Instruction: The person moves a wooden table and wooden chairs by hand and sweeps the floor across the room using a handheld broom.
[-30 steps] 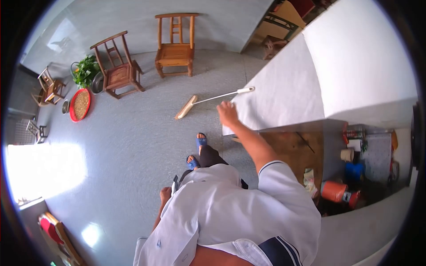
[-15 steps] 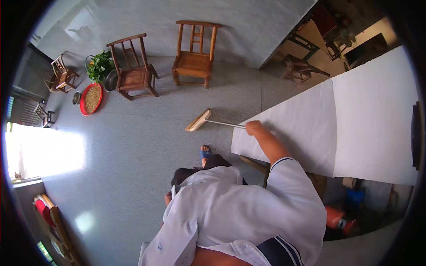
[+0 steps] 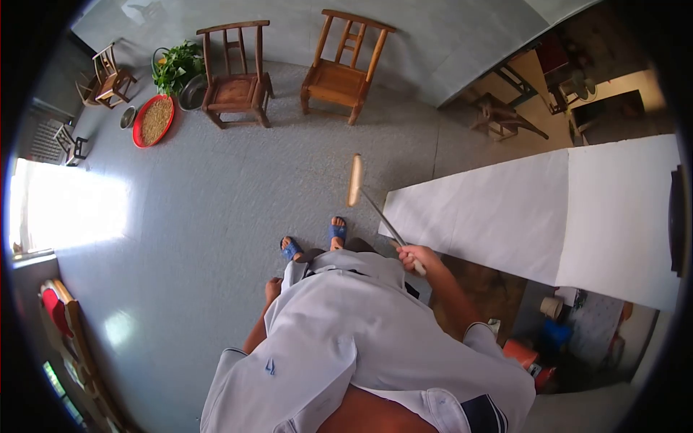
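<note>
My right hand [image 3: 419, 257] is wrapped round the pale grip end of a broom [image 3: 354, 180], beside the near corner of the white-topped counter [image 3: 473, 216]. The broom has a thin metal handle and a narrow light-coloured head, which is held out ahead of my feet and slightly blurred. Its bristles are hard to make out; whether they touch the floor, I cannot tell. At my other side hangs my left hand [image 3: 273, 289], its fingers curled and nothing visible in them.
Two wooden chairs [image 3: 234, 92] [image 3: 341, 79] stand against the grey wall ahead. Left of them are a red tray of grain [image 3: 154, 123], leafy greens [image 3: 175, 66], metal bowls and smaller chairs. A wooden stool [image 3: 498, 117] is by the doorway. My feet wear blue sandals [image 3: 337, 231].
My right hand has drawn back toward my body with the broom. The broom head has swung rightward and turned more upright in view. My left hand and second foot show more fully.
</note>
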Demonstrator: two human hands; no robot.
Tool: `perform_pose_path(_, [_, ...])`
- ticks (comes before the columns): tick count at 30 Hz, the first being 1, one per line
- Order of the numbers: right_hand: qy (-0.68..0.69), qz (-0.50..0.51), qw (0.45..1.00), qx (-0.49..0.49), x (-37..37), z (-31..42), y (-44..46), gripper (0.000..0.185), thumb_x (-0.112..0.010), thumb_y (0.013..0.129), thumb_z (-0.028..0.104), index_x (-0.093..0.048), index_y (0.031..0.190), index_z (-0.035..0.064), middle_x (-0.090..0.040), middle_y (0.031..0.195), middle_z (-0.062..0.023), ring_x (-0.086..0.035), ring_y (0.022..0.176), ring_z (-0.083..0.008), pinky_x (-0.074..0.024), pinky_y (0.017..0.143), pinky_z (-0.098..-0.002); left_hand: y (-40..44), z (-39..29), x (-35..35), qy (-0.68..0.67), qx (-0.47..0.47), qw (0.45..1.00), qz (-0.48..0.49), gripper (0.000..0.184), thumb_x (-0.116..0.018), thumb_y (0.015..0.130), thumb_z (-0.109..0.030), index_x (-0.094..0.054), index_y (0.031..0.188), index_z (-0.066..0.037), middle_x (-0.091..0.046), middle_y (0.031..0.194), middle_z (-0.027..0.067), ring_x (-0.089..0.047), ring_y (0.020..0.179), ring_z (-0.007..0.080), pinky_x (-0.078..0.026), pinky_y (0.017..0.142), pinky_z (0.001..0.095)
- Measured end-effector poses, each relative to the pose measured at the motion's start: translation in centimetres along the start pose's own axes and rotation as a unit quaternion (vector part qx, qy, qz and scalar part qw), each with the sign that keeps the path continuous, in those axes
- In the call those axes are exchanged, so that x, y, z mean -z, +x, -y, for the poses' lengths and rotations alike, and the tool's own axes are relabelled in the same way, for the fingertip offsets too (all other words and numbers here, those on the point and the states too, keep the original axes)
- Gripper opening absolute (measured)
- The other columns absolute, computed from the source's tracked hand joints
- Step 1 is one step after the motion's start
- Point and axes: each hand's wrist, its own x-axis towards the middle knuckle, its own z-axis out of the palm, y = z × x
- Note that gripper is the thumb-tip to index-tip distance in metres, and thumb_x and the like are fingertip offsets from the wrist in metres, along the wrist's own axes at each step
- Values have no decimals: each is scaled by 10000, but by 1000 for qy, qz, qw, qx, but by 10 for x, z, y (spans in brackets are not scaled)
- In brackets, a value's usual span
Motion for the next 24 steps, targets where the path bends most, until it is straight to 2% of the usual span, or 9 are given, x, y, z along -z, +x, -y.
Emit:
perform_pose_path(2, [-8,-37,997,69,-5,-5,11,93,-461,760,95,-427,733,13,-405,556,-8,-359,393,-55,-294,330,-161,5,9,7,29,-14,999,10,230,-518,675,-222,-604,769,-32,-589,717,143,-574,671,224,-431,611,317])
perform_pose_path(6, [144,-15,988,51,-30,-12,62,127,-456,747,93,-396,649,38,-367,480,0,-372,382,-87,-340,352,-214,-9,13,24,-6,-81,997,9,227,-527,679,-206,-598,782,-16,-592,717,137,-569,666,204,-428,615,307])
perform_pose_path(10, [109,-28,993,32,-65,-25,183,151,-394,760,107,-328,628,76,-372,532,-43,-369,392,-135,-339,330,-282,20,82,18,-17,-44,999,15,236,-539,678,-195,-589,788,8,-592,718,139,-564,672,188,-424,616,302])
perform_pose_path(12, [-7,-76,990,122,-119,-44,191,93,-345,735,55,-337,643,68,-360,532,-42,-358,383,-142,-340,322,-278,10,91,28,-16,-34,999,10,236,-538,677,-194,-589,788,9,-592,718,139,-564,672,188,-425,615,302])
perform_pose_path(14, [21,-70,997,-10,-161,-57,183,101,-380,711,29,-350,636,89,-342,475,-16,-383,379,-116,-347,336,-259,-3,89,37,-18,-24,1000,3,236,-538,676,-192,-589,788,9,-592,717,140,-564,673,188,-425,614,302])
perform_pose_path(17, [-14,-70,995,-72,-199,-81,194,122,-372,736,58,-358,618,85,-343,466,-19,-373,367,-108,-345,340,-250,-15,97,44,-22,-11,1000,-6,236,-537,674,-190,-589,787,10,-592,717,141,-564,673,187,-425,613,303])
perform_pose_path(20, [-77,65,985,-143,-218,-89,190,144,-376,705,52,-346,565,75,-365,486,-27,-363,364,-101,-335,321,-208,-19,101,46,-31,-4,999,-9,235,-536,673,-189,-589,787,11,-592,717,142,-564,673,187,-425,611,303])
perform_pose_path(22, [25,224,951,-209,-217,-80,197,205,-401,719,71,-337,526,90,-346,437,0,-358,340,-77,-319,310,-188,-19,96,48,-39,-5,999,-8,235,-535,672,-187,-589,786,11,-592,716,142,-564,673,186,-426,611,303])
perform_pose_path(24, [77,248,945,-198,-200,-52,193,202,-423,759,115,-353,572,85,-337,427,37,-347,322,-52,-289,293,-170,-14,88,47,-48,-9,999,-10,235,-535,671,-186,-589,786,12,-592,716,143,-564,673,186,-426,610,303])
